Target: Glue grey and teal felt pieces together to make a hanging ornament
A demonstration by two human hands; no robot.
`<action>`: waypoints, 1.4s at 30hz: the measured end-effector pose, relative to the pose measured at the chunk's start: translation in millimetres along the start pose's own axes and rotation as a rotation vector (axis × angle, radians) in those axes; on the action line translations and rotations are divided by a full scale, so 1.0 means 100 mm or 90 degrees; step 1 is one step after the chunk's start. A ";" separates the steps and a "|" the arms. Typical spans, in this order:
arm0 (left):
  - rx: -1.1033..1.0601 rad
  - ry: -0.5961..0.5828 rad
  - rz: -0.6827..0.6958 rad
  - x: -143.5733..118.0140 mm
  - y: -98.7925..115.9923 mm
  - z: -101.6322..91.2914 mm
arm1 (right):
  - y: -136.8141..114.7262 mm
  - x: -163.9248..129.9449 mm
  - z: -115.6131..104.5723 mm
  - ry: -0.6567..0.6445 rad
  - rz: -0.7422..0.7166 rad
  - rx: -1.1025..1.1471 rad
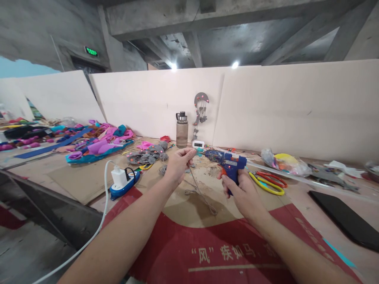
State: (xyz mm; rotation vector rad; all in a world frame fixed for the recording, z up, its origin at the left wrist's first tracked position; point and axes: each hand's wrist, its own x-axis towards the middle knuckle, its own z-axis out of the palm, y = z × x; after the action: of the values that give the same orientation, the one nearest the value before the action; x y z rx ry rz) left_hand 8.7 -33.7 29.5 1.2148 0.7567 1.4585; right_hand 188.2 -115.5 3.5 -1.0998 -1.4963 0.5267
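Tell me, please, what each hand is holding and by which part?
The right hand grips the blue plastic glue gun by its handle; the left hand pinches the thin grey cord near its upper end.

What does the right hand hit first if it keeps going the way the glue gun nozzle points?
Probably the left hand: the glue gun in the right hand aims at its fingertips, which pinch a string. Depth is unclear.

We hold both bare forearms stretched forward, converging slightly toward the middle. Our left hand (178, 163) is raised with the wrist bent a little, fingertips pinched together and pointing right. Our right hand (240, 190) sits a bit lower and just apart from it, fingers curled closed in a firm grip, knuckles turned up toward us.
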 end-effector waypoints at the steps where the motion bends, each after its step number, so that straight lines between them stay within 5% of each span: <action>1: -0.007 0.001 -0.002 0.01 0.01 -0.01 | 0.01 0.01 0.00 -0.019 0.047 0.096; 4: -0.023 0.019 0.003 0.04 0.00 -0.03 | 0.02 0.07 -0.01 -0.011 0.151 0.289; 6: -0.018 0.045 0.016 0.06 -0.02 -0.04 | 0.06 0.13 -0.04 0.012 0.213 0.295; 12: 0.082 0.072 0.110 0.05 -0.10 -0.03 | 0.39 0.26 -0.16 -0.070 0.371 -0.109; 15: 0.206 0.054 0.214 -0.01 -0.09 0.01 | 0.48 0.29 -0.25 -0.088 0.262 -0.356; 18: 0.316 0.051 0.336 -0.10 -0.05 0.05 | 0.41 0.28 -0.26 0.021 0.038 -0.464; 21: 0.377 0.034 0.428 -0.17 -0.03 0.10 | 0.20 0.24 -0.11 0.057 -0.025 -0.276; 25: 0.415 -0.011 0.475 -0.22 -0.04 0.14 | -0.08 0.17 0.18 -0.005 0.101 0.226; 30: 0.383 -0.023 0.424 -0.25 -0.06 0.19 | -0.16 0.14 0.30 -0.055 0.191 0.428; 37: 0.271 -0.044 0.190 -0.29 -0.05 0.26 | -0.12 0.13 0.22 0.065 0.051 0.111; 42: 0.219 -0.078 0.116 -0.29 -0.07 0.27 | -0.15 0.11 0.19 0.106 -0.006 -0.030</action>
State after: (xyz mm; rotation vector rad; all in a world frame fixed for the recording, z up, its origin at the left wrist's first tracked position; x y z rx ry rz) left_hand 34.3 -63.1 23.0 1.6565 0.8548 1.4204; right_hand 166.0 -108.2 17.0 -1.1449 -1.3745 0.3853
